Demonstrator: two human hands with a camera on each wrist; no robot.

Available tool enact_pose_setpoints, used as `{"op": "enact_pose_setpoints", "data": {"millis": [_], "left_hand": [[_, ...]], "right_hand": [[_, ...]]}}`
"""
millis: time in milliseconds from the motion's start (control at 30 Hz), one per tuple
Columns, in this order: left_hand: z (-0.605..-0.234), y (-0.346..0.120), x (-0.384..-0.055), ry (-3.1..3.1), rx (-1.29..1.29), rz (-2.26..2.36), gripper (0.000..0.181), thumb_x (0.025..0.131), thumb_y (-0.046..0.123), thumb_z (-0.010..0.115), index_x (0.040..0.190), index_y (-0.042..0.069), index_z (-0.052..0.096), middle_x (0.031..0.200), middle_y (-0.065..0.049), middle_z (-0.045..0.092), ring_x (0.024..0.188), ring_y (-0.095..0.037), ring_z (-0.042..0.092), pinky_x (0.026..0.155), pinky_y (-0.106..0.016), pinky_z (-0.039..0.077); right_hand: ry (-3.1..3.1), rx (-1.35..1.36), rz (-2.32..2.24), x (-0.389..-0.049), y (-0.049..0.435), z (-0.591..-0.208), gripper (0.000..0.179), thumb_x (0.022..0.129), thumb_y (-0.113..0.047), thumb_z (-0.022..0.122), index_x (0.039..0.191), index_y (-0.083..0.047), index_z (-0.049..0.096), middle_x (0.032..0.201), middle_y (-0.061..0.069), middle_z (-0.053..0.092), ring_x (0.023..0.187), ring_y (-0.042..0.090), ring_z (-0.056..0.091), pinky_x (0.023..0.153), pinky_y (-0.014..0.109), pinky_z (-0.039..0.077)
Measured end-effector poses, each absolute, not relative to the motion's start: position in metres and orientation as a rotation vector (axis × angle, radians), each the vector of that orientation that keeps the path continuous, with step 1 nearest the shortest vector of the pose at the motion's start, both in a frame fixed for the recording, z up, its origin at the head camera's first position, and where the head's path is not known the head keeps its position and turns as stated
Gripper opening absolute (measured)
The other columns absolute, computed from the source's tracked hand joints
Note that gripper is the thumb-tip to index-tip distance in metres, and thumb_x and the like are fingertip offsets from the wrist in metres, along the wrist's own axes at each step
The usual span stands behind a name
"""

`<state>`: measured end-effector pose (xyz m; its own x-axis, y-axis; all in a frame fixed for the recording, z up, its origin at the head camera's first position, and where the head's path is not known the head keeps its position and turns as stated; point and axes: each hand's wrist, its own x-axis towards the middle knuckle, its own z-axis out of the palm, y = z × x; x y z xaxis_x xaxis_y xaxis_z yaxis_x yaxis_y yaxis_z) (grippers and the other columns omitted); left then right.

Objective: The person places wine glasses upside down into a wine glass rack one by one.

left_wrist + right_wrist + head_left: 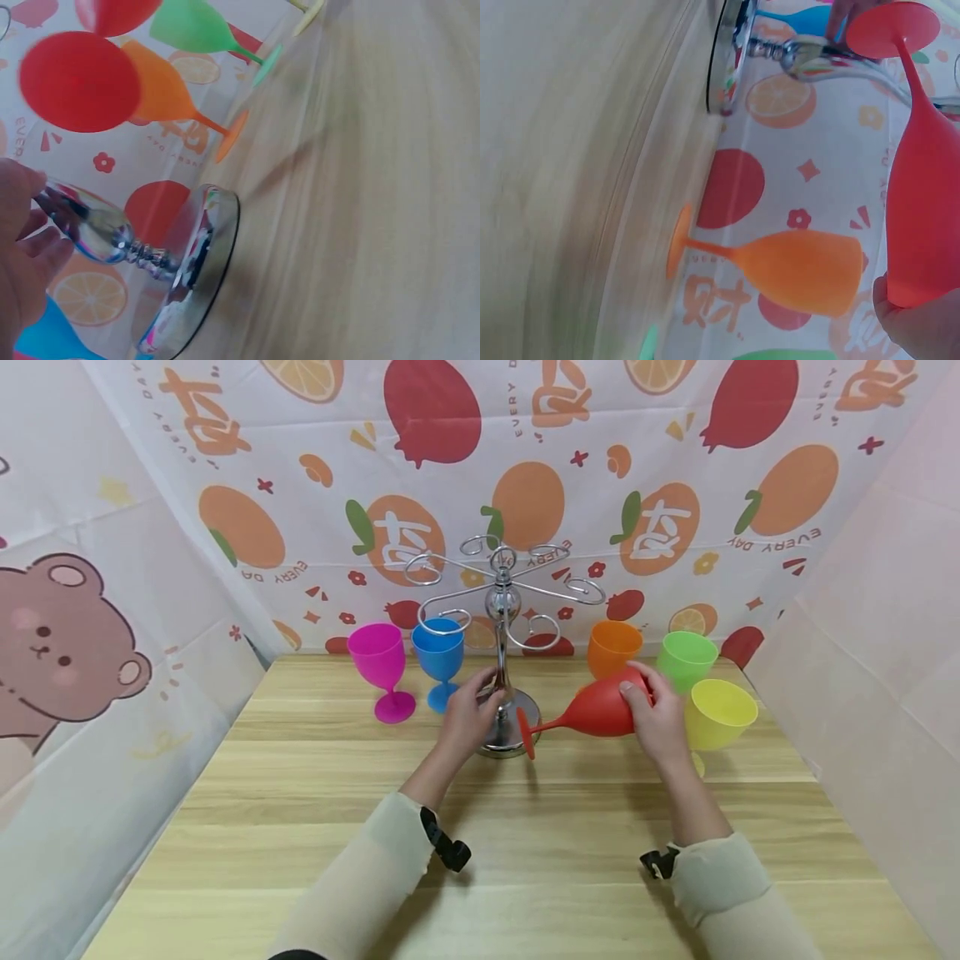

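Observation:
My right hand [660, 718] grips a red plastic goblet [600, 708] around its bowl near the rim. The goblet is tipped on its side above the table, its round foot pointing left toward a chrome stand. In the right wrist view, the goblet's red foot [892, 30] overlaps the stand's post. My left hand [468, 718] holds the lower post of that chrome stand [504, 603], which stands upright on a round base. The left wrist view shows thumb and fingers about the shiny post [97, 229]. Curled wire arms spread from the stand's top.
Left of the stand are a magenta goblet [377, 656] and a blue goblet [438, 652], upright. Orange [613, 647], green [687, 660] and yellow [720, 714] goblets stand on the right. A fruit-printed cloth [465, 493] hangs behind the wooden table [540, 877].

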<state>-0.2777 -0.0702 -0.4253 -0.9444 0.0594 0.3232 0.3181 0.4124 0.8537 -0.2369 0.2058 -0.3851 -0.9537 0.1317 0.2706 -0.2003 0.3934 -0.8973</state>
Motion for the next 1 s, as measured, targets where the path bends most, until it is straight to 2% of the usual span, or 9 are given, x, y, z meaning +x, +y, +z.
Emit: {"op": "enact_pose_setpoints", "data": {"millis": [167, 267, 367, 533, 767, 1000], "left_hand": [[-0.431, -0.070, -0.273, -2.291, -0.264, -1.580, 0.038, 0.096, 0.013, 0.063, 0.133, 0.004, 0.057, 0.131, -0.012, 0.063, 0.121, -0.025, 0.060, 0.093, -0.039, 0.055], [-0.433, -0.070, -0.269, -2.233, -0.249, -1.575, 0.034, 0.096, 0.011, 0.063, 0.129, 0.005, 0.060, 0.125, -0.010, 0.066, 0.113, -0.023, 0.064, 0.087, -0.039, 0.058], [-0.436, -0.069, -0.266, -2.209, -0.230, -1.581, 0.031, 0.095, 0.012, 0.064, 0.126, 0.006, 0.061, 0.118, -0.007, 0.068, 0.108, -0.021, 0.065, 0.082, -0.037, 0.058], [-0.439, -0.066, -0.259, -2.164, -0.208, -1.612, 0.029, 0.095, 0.011, 0.064, 0.124, 0.006, 0.063, 0.114, -0.006, 0.068, 0.100, -0.020, 0.064, 0.077, -0.035, 0.058], [-0.438, -0.059, -0.252, -2.099, -0.201, -1.618, 0.024, 0.092, 0.004, 0.065, 0.116, 0.004, 0.067, 0.106, -0.009, 0.070, 0.088, -0.018, 0.063, 0.066, -0.021, 0.053], [-0.441, -0.053, -0.245, -2.078, -0.267, -1.626, 0.022, 0.086, -0.007, 0.065, 0.107, 0.000, 0.070, 0.101, -0.015, 0.072, 0.089, -0.031, 0.064, 0.065, -0.020, 0.052]], "right_hand": [[-2.322, 0.031, 1.701, -0.232, 0.198, -0.381, 0.047, 0.099, -0.035, 0.050, 0.142, -0.016, 0.051, 0.138, 0.011, 0.051, 0.116, 0.028, 0.051, 0.087, 0.034, 0.054], [-2.284, 0.002, 1.758, -0.230, 0.194, -0.381, 0.047, 0.100, -0.036, 0.049, 0.142, -0.016, 0.051, 0.137, 0.009, 0.052, 0.116, 0.026, 0.051, 0.082, 0.023, 0.053], [-2.234, -0.010, 1.815, -0.228, 0.190, -0.381, 0.047, 0.099, -0.035, 0.048, 0.141, -0.015, 0.052, 0.136, 0.008, 0.053, 0.115, 0.025, 0.051, 0.079, 0.018, 0.053], [-2.167, -0.017, 1.891, -0.225, 0.182, -0.381, 0.046, 0.099, -0.031, 0.048, 0.141, -0.014, 0.052, 0.134, 0.008, 0.053, 0.113, 0.024, 0.051, 0.078, 0.016, 0.053], [-2.043, 0.010, 1.997, -0.220, 0.170, -0.381, 0.045, 0.098, -0.027, 0.047, 0.140, -0.012, 0.053, 0.128, 0.007, 0.055, 0.111, 0.024, 0.053, 0.078, 0.017, 0.055], [-1.952, 0.009, 2.109, -0.217, 0.162, -0.382, 0.044, 0.098, -0.027, 0.047, 0.140, -0.012, 0.052, 0.127, 0.004, 0.055, 0.113, 0.024, 0.054, 0.080, 0.021, 0.057]]}}
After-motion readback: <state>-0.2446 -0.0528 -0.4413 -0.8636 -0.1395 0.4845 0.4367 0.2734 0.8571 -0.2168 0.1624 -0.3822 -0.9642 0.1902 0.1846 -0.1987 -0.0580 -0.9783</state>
